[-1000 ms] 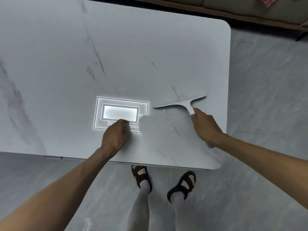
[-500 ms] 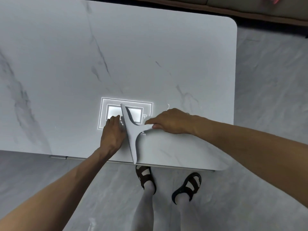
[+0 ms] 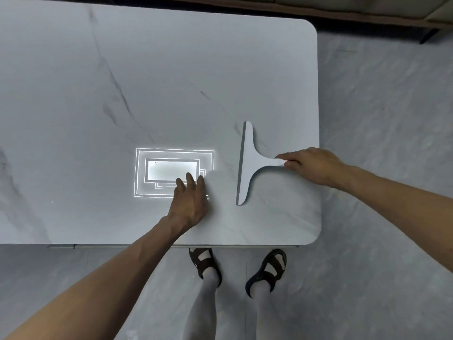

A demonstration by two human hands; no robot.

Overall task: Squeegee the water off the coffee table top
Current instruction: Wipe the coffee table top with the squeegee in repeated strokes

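A white T-shaped squeegee (image 3: 248, 165) lies on the grey marble-look coffee table top (image 3: 147, 82), its long blade running front to back near the table's right end. My right hand (image 3: 313, 165) grips its short handle from the right, over the table's right edge. My left hand (image 3: 190, 200) rests flat on the table with its fingers spread, left of the blade. Its fingertips touch a bright reflection of a ceiling light (image 3: 172, 171). I can make out no water on the surface.
The table's rounded right corners and front edge (image 3: 245, 245) border a grey tiled floor (image 3: 380, 106). My two feet in dark sandals (image 3: 204, 262) stand just in front of the table. A sofa base (image 3: 343, 13) runs along the back.
My right hand has swept the squeegee to the right, from beside my left hand toward the table's right edge, with the blade still front to back. My left hand stayed put.
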